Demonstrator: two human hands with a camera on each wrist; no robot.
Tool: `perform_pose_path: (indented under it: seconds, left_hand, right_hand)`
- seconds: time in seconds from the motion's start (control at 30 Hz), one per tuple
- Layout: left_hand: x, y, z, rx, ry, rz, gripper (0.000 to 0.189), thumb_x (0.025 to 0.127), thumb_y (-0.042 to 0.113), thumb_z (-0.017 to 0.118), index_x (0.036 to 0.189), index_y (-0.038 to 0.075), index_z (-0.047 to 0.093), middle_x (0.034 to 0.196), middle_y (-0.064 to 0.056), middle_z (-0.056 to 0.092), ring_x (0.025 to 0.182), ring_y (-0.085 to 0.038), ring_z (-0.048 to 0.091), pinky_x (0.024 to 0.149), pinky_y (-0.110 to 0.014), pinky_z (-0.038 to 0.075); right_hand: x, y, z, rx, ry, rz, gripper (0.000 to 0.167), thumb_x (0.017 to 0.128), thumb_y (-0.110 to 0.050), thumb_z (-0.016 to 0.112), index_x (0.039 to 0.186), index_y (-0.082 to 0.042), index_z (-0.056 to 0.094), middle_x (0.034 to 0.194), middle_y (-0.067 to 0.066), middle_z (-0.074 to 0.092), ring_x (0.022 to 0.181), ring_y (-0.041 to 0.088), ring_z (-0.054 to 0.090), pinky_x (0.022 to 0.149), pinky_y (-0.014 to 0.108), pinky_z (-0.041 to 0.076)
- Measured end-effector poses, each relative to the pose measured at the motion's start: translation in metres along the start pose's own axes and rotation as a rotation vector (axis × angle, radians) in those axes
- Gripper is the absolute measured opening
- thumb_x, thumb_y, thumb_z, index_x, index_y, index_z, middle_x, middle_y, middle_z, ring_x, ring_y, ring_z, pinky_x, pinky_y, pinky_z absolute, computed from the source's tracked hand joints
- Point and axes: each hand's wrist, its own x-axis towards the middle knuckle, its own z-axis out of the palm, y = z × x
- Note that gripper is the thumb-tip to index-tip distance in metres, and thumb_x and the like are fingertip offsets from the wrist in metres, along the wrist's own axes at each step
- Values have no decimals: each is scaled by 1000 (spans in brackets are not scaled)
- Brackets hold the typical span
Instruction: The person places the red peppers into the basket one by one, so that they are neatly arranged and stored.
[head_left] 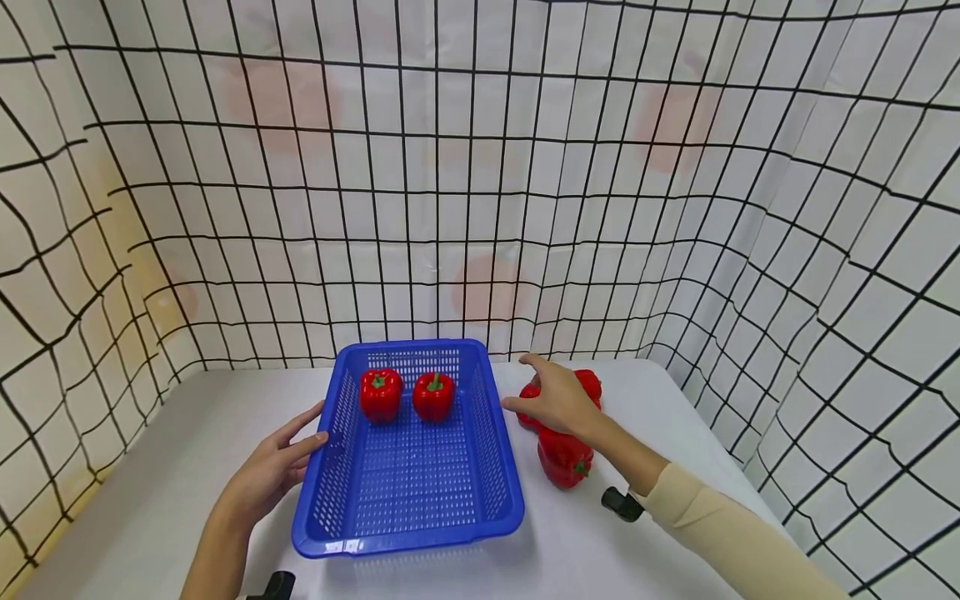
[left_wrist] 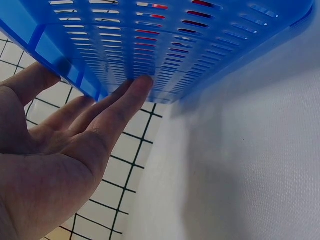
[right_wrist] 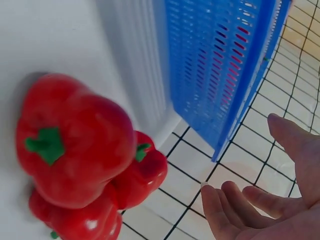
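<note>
Left hand (head_left: 266, 468), splayed, touches one basket (head_left: 408, 538) of two peppers (head_left: 381, 398); right hand (head_left: 559, 400), spread, empty, hovers by three others (head_left: 562, 458).

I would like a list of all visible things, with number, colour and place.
Basket: one, blue, centre of the head view
Peppers in basket: two, red, far end
Loose peppers: three, red, right of basket
Table: one, white, under the basket
Grid: count unclear, black, around back and sides
Backing: count unclear, white with faint red patches, behind grid
Wrist cameras: two, black, one by each wrist
Sleeve: one, cream, right arm
Left hand: one, bare, touching basket's left side
Right hand: one, bare, near loose peppers, holding nothing
</note>
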Motion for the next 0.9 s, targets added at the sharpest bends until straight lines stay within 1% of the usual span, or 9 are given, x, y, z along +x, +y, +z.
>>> perform_pose_path:
  seconds: [0.1,0.17,0.3,0.47,0.7,0.9]
  left_hand:
    - [1,0,0,7,-3,4,76,102,35,61,164,23,19,150,-28,48,112,-31,72,92,-35,60]
    - [1,1,1,11,-3,5,77,101,36,62,164,24,18,152,-28,47,113,-31,71,94,-36,59]
    - [1,1,2,11,0,4,78,101,37,62,164,24,18,153,-28,44,115,-31,71,95,-36,59]
    - [1,1,1,8,-5,4,76,102,35,61,164,22,18,154,-29,43,115,-31,71,94,-35,59]
    - [0,2,0,13,-10,-1,76,103,35,60,164,22,17,151,-29,47,112,-29,72,92,-33,60]
    - [1,0,-1,7,-12,-3,75,103,35,59,164,22,17,150,-29,48,110,-28,73,91,-33,60]
  right_hand:
    - [-6,7,-3,-6,-12,14,75,85,-41,80,145,-8,50,128,21,66,115,36,65,87,49,61]
    - [-10,12,-5,-13,-18,18,73,86,-40,79,144,-7,50,131,22,64,119,38,63,89,52,60]
    - [-18,24,-5,-27,-20,35,72,86,-38,79,144,-8,49,129,22,64,118,38,62,85,52,61]
    - [-27,36,-6,-27,-9,29,72,84,-36,82,142,-6,51,126,22,64,116,39,62,81,50,62]
    - [-41,51,-4,-28,-16,46,72,83,-30,84,141,-4,51,133,23,63,120,43,61,80,50,63]
    - [-53,63,0,-45,-10,52,74,82,-34,85,141,-6,52,130,22,64,118,41,63,79,49,63]
